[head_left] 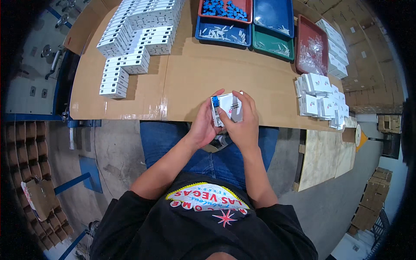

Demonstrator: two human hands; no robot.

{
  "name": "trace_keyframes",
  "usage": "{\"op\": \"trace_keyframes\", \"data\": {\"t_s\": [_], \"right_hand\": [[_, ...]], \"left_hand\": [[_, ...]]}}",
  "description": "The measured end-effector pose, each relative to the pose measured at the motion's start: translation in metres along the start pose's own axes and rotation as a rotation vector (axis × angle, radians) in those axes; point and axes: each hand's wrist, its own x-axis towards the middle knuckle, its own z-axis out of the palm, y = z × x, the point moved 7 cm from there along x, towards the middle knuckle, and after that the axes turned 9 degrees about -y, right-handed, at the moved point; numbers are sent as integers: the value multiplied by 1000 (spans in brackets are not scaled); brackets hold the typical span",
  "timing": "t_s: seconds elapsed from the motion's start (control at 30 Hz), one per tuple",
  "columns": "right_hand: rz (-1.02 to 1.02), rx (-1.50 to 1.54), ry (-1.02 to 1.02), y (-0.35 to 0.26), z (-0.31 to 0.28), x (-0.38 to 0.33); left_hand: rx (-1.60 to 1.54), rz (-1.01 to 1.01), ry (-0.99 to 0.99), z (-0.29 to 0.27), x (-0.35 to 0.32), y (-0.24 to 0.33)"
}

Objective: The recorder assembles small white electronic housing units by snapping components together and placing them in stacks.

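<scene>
Box [226, 103], white, clasped by left hand [202, 124] and right hand [245, 128] at near edge of surface [195, 82]; likely fitting blue piece [215, 102]; next calls for steady support.

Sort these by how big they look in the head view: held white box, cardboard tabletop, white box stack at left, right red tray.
1. Cardboard tabletop
2. White box stack at left
3. Right red tray
4. Held white box
</scene>
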Motion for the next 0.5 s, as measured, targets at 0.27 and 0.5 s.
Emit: {"op": "trace_keyframes", "data": {"t_s": [0.27, 0.5], "right_hand": [[4, -38, -15, 4, 10, -1], [29, -59, -34, 10, 15, -1]], "left_hand": [[3, 9, -41, 1, 1, -3], [-43, -4, -10, -5, 3, -7]]}}
